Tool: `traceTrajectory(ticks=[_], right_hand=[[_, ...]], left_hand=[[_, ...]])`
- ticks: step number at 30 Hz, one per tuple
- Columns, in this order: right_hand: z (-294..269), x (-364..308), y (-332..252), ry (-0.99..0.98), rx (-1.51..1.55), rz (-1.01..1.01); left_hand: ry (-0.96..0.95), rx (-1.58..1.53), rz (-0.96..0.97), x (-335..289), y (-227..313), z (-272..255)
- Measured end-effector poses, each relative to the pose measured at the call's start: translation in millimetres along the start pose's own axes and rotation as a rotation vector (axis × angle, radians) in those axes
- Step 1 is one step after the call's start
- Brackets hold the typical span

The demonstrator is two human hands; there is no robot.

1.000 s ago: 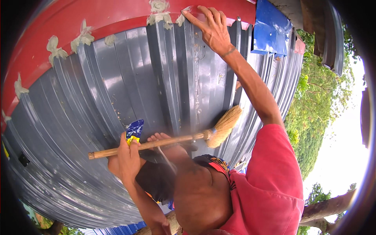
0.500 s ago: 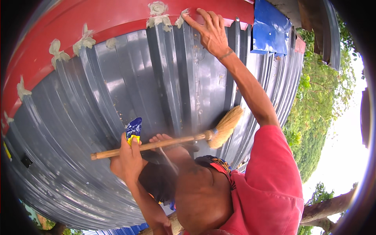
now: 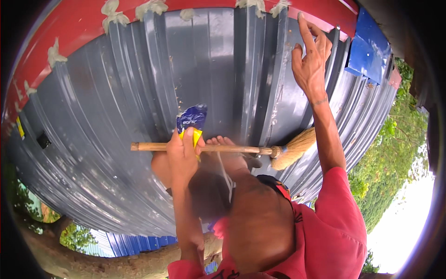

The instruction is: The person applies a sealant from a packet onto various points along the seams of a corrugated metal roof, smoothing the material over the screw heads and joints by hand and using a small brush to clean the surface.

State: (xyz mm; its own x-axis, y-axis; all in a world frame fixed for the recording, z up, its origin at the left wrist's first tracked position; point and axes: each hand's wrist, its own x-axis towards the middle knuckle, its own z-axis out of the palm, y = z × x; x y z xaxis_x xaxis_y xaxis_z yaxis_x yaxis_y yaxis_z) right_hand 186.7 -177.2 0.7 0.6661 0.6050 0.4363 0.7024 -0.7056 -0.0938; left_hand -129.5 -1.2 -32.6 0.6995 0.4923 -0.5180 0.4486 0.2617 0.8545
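One creased blue and yellow packet (image 3: 193,118) is held in the left hand (image 3: 183,153), the right hand (image 3: 311,65) spread.

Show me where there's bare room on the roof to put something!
Left of the blue-and-yellow packet, under the red strip, the ribbed grey roof looks mostly bare. Another patch lies between packet and right hand, above the broom handle. It's crowded where left hand, packet, handle and foot bunch together.
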Motion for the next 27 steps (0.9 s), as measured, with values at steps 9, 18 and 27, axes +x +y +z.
traceTrajectory(ticks=[9,18,27], right_hand=[[-5.0,-29.4,-109.1,-0.401,0.713,0.000],[4.3,-39.1,-128.1,-0.512,0.763,-0.010],[-6.2,-38.0,-134.2,-0.562,0.879,0.041]], left_hand=[[0.317,0.192,0.009,-10.5,16.4,7.8],[0.201,0.224,0.058,-14.7,19.3,-1.0],[0.176,-0.027,0.162,-12.3,8.5,1.3]])
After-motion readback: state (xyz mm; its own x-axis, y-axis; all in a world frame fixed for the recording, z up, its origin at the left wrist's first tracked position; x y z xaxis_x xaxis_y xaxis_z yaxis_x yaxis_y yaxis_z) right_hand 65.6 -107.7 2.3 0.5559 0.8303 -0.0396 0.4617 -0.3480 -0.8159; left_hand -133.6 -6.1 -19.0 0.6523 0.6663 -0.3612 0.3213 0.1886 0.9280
